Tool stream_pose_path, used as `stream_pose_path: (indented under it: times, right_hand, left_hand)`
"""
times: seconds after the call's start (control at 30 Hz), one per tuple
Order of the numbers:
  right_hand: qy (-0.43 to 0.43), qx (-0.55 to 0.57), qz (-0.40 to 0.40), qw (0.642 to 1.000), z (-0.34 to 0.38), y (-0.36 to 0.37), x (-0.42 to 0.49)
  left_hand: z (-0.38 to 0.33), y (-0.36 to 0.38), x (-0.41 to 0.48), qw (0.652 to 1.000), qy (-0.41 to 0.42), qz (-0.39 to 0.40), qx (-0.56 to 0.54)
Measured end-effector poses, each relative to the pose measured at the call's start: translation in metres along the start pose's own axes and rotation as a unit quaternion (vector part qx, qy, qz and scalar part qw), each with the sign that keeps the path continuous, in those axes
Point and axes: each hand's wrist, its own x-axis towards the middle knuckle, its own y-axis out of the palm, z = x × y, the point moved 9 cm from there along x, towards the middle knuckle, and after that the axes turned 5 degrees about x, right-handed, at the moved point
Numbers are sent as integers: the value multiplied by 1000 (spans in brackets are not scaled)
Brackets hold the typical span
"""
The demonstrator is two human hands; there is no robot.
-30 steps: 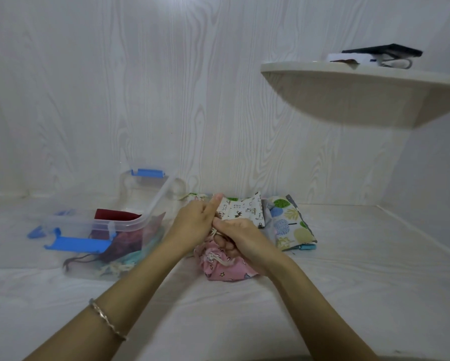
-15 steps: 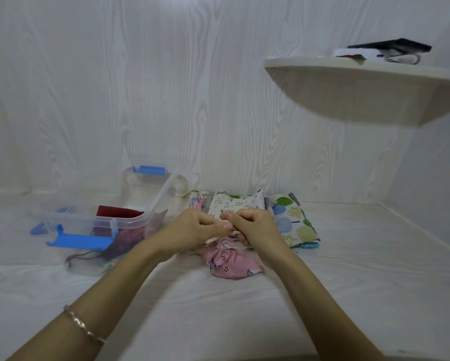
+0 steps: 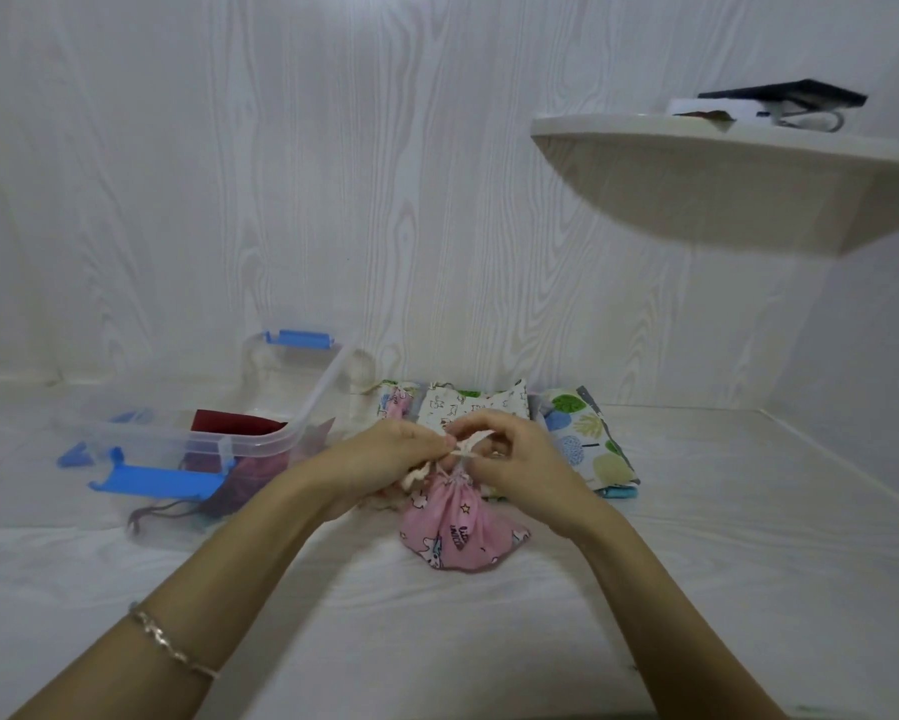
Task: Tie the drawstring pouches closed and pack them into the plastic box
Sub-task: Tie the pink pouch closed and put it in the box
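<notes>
On the surface [image 3: 437, 641] just right of the open plastic box [image 3: 260, 443], we've got the pink pouch [image 3: 460, 527] sitting upright, left hand [image 3: 385, 454] and right hand [image 3: 522, 459] each pinching its drawstring [image 3: 469, 443] above the cinched neck so the knot can pull tight.

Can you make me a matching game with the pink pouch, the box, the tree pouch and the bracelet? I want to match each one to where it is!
Things:
1 pink pouch
2 box
3 tree pouch
4 bracelet

Places:
A lying flat, just right of the right hand
B worn on the left forearm
C pinched at the top by the left hand and right hand
D see-through, left of the left hand

Pairs: 1-C, 2-D, 3-A, 4-B
</notes>
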Motion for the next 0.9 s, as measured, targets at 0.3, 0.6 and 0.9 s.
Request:
stream_pose_path:
  times: [0.3, 0.6, 0.9]
  right_hand:
    - [20, 36, 20, 999, -10, -1, 0]
    - [68, 252, 103, 960, -19, 12, 5]
    - [100, 288, 199, 931, -21, 24, 0]
  left_hand:
    - [-2, 9, 3, 996, 31, 13, 77]
    - [-15, -11, 3, 992, 85, -73, 66]
    - [-6, -11, 5, 993, 69, -92, 38]
